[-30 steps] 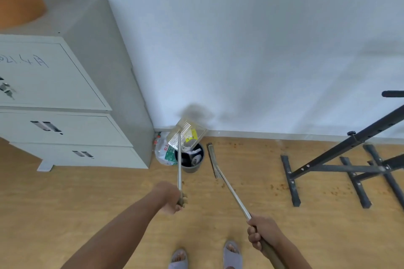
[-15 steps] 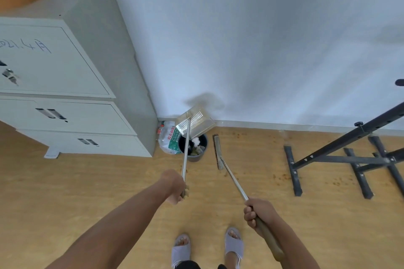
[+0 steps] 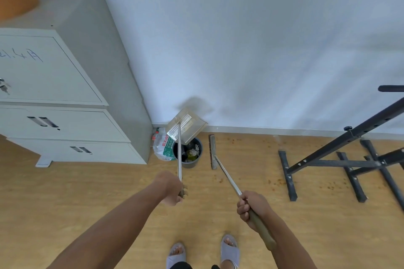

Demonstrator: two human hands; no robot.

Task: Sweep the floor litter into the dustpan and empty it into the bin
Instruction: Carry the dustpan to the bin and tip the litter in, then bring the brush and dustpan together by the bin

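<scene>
1. The left hand (image 3: 171, 188), closed round the long handle, has tipped the dustpan (image 3: 186, 125) further over the bin (image 3: 188, 152); a second earlier wrappers showed in it, now none do.
2. Judged so, emptying is nearly done.
3. The right hand (image 3: 253, 207) keeps gripping the broom (image 3: 213, 152), head resting beside the bin.
4. Brown crumbs (image 3: 273, 181) remain on the floor.

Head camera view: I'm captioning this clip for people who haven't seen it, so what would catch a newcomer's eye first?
First, the metal dustpan tipped over the dark bin by the wall, held on its long handle by the left hand. The right hand holds the broom, its head on the floor right of the bin. Orange crumbs speckle the floor near the black metal stand.
</scene>
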